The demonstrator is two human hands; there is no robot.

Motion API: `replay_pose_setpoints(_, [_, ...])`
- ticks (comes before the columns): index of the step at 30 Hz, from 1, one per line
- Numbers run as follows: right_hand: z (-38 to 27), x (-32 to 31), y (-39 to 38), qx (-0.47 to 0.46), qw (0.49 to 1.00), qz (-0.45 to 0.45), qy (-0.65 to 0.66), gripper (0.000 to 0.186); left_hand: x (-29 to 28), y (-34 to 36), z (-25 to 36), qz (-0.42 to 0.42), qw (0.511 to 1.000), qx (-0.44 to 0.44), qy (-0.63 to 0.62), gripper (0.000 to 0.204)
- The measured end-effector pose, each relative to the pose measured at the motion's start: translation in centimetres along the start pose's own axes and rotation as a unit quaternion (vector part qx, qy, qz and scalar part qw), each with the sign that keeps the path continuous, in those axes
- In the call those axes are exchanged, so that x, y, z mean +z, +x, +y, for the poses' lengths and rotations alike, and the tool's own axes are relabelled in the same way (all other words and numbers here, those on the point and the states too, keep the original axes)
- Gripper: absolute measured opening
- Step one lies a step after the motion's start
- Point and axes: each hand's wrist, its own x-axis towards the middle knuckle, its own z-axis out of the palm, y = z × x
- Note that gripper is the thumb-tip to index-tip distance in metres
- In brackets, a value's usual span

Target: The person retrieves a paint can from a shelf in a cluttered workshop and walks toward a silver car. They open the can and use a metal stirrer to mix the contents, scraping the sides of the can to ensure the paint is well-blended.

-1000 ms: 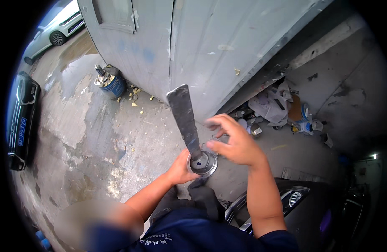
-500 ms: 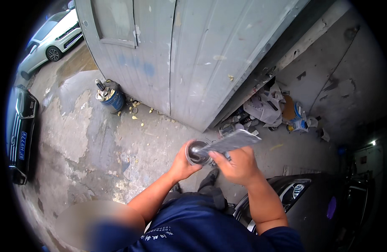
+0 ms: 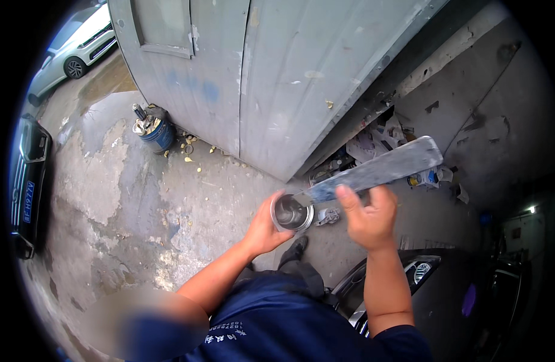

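My left hand (image 3: 264, 226) is wrapped around a clear plastic cup (image 3: 280, 223), its open top facing up. Dark grey liquid, paint-like, coats the inside. In my right hand (image 3: 374, 220) is a long, flat, grey-smeared stirring paddle (image 3: 389, 164), gripped with the thumb along its near edge and the fingers behind. The paddle slants up to the right. Its narrow lower end is at the cup's right rim; I cannot tell whether it touches.
A grey metal panel wall (image 3: 283, 78) stands ahead. By its foot sits a blue bucket (image 3: 158, 139) with rubbish in it. Crumpled litter (image 3: 371, 145) lies at the far right. A dark car (image 3: 434, 301) is close at my right; another dark car (image 3: 33, 181) and a white car (image 3: 84, 45) are left.
The paddle has shifted right and swung its broad end farther up and right; its lower end was over the cup's inside before. My right hand moved right, while the cup moved slightly right.
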Motion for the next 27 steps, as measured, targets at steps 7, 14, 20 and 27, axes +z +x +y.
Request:
replay_pose_setpoints(7, [0.6, -2.0, -0.6, 0.064, 0.996, 0.029, 0.049, 0.013, 0.1, 0.4, 0.3, -0.002, 0.999, 0.014, 0.031, 0.09])
replay_pose_setpoints(14, [-0.4, -2.6, -1.6, -0.07, 0.99, -0.082, -0.093, 0.016, 0.2, 0.8, 0.2, 0.002, 1.0, 0.0, -0.011, 0.09])
replay_pose_setpoints(20, [-1.8, -0.4, 0.0, -0.164, 0.977, -0.094, -0.097, 0.014, 0.6, 1.0, 0.1, -0.021, 0.999, -0.005, -0.031, 0.093])
replay_pose_setpoints(27, [-0.6, -2.2, -0.3, -0.019, 0.999, -0.022, -0.021, 0.014, 0.5, 1.0, 0.2, -0.027, 1.0, -0.002, -0.012, 0.091])
